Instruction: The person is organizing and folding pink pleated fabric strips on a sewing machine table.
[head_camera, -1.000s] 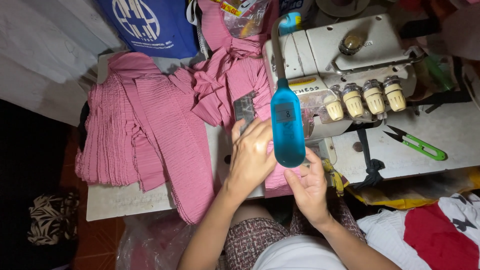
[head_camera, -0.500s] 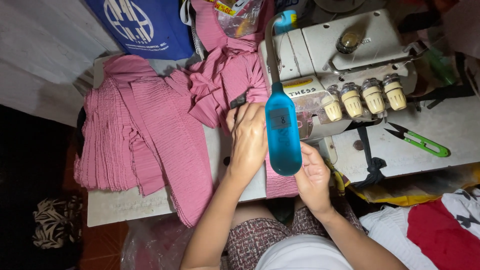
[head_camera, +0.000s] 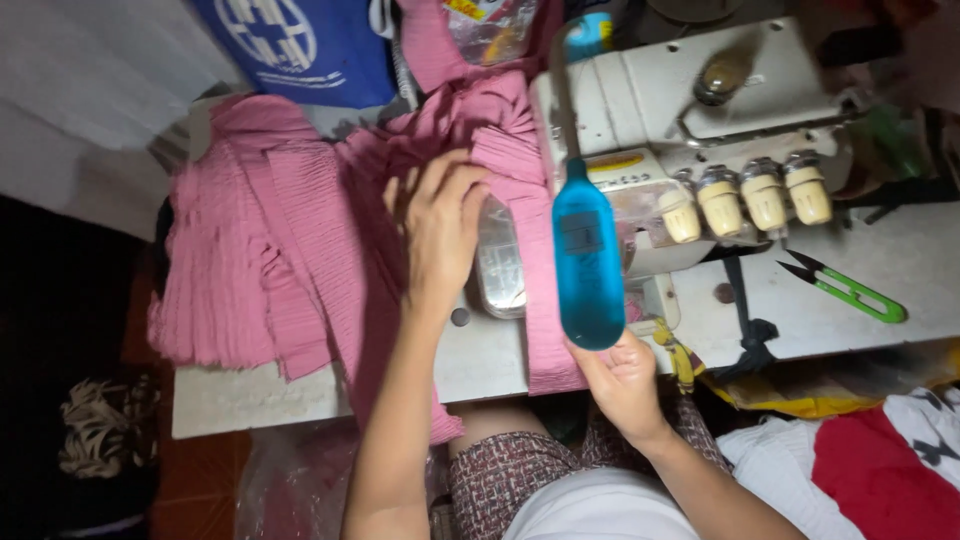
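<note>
My left hand (head_camera: 440, 225) lies flat with fingers spread on pink pleated fabric (head_camera: 250, 250), just left of the white sewing machine (head_camera: 700, 110) and its metal plate (head_camera: 500, 265). A narrow strip of the same pink fabric (head_camera: 545, 350) runs from the machine to the table's front edge. My right hand (head_camera: 625, 385) is curled at the strip's near end and seems to pinch it. A blue oval lamp (head_camera: 588, 265) on a bent neck hangs between me and the machine and hides part of the strip.
Green thread snips (head_camera: 850, 293) lie on the white table (head_camera: 250, 400) right of the machine. Three cream tension knobs (head_camera: 745, 195) line the machine's front. A blue bag (head_camera: 300, 40) stands at the back. Red and white cloth (head_camera: 880, 470) is piled at the lower right.
My left hand has moved away from my right hand, forward along the pink fabric toward the machine. My right hand has stayed at the strip's near end by the table edge.
</note>
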